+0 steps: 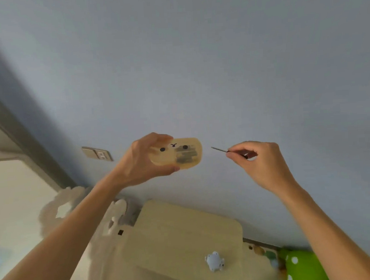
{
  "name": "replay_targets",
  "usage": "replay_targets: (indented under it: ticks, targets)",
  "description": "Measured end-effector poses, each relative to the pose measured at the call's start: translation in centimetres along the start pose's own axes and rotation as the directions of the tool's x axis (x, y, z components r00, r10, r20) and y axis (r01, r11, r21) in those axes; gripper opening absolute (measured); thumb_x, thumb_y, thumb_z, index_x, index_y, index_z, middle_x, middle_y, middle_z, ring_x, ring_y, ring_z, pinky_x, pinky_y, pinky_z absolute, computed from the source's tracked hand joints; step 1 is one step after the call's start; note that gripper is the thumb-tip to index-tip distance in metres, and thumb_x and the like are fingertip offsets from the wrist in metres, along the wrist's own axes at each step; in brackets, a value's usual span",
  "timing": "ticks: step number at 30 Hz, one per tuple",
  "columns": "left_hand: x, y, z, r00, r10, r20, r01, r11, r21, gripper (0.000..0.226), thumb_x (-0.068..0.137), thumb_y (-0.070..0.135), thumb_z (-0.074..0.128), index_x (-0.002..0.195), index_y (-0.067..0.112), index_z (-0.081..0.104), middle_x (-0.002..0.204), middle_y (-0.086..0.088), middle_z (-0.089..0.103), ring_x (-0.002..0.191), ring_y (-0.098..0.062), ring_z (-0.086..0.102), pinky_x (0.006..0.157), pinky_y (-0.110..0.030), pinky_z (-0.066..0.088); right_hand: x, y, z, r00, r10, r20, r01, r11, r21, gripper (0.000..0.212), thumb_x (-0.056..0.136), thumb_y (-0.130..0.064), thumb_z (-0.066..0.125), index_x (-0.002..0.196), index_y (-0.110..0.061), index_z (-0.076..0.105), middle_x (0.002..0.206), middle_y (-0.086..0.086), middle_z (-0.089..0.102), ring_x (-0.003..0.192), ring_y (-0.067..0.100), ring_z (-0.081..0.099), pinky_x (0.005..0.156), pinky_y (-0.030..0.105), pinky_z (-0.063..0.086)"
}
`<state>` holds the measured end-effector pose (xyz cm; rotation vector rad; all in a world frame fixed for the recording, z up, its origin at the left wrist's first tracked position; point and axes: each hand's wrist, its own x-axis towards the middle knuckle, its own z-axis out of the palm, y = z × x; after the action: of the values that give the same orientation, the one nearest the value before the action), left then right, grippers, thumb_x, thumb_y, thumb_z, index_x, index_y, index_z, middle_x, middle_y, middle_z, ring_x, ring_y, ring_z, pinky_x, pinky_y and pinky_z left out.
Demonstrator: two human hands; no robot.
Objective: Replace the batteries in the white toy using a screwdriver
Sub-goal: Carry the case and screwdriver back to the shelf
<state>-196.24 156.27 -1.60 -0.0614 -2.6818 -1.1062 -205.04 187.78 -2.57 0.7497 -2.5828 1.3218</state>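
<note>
Left hand (142,162), raised in front of the pale grey wall (218,62): fingers and thumb curl round the left end of the cream-white oval plastic toy (193,148), which is held in the air, long axis roughly level, face side (two black dots, small black mark) toward the camera. A dark smudged patch on its right half is too blurred to identify. The thin dark metal screwdriver (219,149) lies just right of the toy, apart from it, shaft along the same line, tip pointing left at the free end. Right hand (261,163) pinches its handle between thumb and fingertips; it is the nearer hand for the next approach, judged leftward. No brand, label or legible writing seen.
</note>
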Motion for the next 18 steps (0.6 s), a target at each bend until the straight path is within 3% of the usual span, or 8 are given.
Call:
replay_targets:
  ticks: [4,6,9,13,16,18]
  targets:
    - [-6.6,0.6,-4.6,0.982,-0.089,-0.166,0.091,0.996,0.009,0.071,0.070,0.052,0.092,0.133,0.034,0.065,0.118,0.020,0.070,0.108,0.001,0.067,0.090,-0.024,0.055,1.3,-5.0,3.1,0.990,-0.113,0.079,0.102,0.987,0.128,0.003,0.090,-0.015,0.085,0.091,-0.018,0.086,0.082,-0.015,0.081,0.087,0.001,0.075,0.079,0.011,0.057]
    - [-10.8,0.3,-7.4,0.960,-0.140,-0.242,0.152,0.988,0.031,0.071,0.070,0.050,0.093,0.133,0.033,0.066,0.117,0.020,0.070,0.108,-0.001,0.068,0.090,-0.023,0.053,1.8,-8.1,5.8,0.972,-0.190,0.136,0.162,0.967,0.194,0.004,0.090,-0.015,0.085,0.090,-0.019,0.086,0.092,-0.018,0.081,0.088,0.005,0.076,0.080,0.015,0.058]
    - [-18.1,-0.2,-12.1,0.905,-0.222,-0.362,0.269,0.960,0.083,0.070,0.067,0.046,0.097,0.130,0.031,0.069,0.114,0.017,0.072,0.104,-0.004,0.069,0.084,-0.023,0.055,2.0,-13.5,10.8,0.917,-0.321,0.235,0.248,0.923,0.293,0.006,0.089,-0.014,0.086,0.089,-0.020,0.085,0.094,-0.024,0.079,0.085,0.002,0.075,0.077,0.009,0.056]
    - [-29.7,-0.7,-17.9,0.785,-0.312,-0.536,0.422,0.902,0.092,0.073,0.062,0.061,0.090,0.126,0.031,0.071,0.112,0.015,0.073,0.101,-0.012,0.070,0.084,-0.034,0.059,0.4,-22.7,19.0,0.790,-0.503,0.350,0.352,0.840,0.413,0.008,0.087,-0.015,0.088,0.091,-0.022,0.086,0.082,-0.012,0.082,0.080,0.005,0.077,0.074,0.007,0.053]
    - [-39.7,-0.5,-21.1,0.654,-0.373,-0.659,0.531,0.846,0.048,0.077,0.059,0.065,0.088,0.126,0.032,0.071,0.113,0.016,0.074,0.102,-0.010,0.071,0.086,-0.031,0.060,-3.0,-30.8,25.6,0.653,-0.630,0.420,0.394,0.757,0.522,0.012,0.086,-0.018,0.089,0.092,-0.028,0.086,0.077,-0.023,0.079,0.075,-0.001,0.075,0.073,0.008,0.054]
    - [-46.8,-0.1,-23.0,0.551,-0.407,-0.728,0.600,0.800,0.007,0.077,0.058,0.064,0.089,0.127,0.035,0.070,0.115,0.018,0.074,0.104,-0.006,0.071,0.087,-0.024,0.058,-6.4,-36.4,30.0,0.557,-0.695,0.455,0.405,0.705,0.582,0.013,0.086,-0.020,0.089,0.092,-0.030,0.085,0.074,-0.033,0.076,0.074,-0.003,0.075,0.074,0.016,0.058]
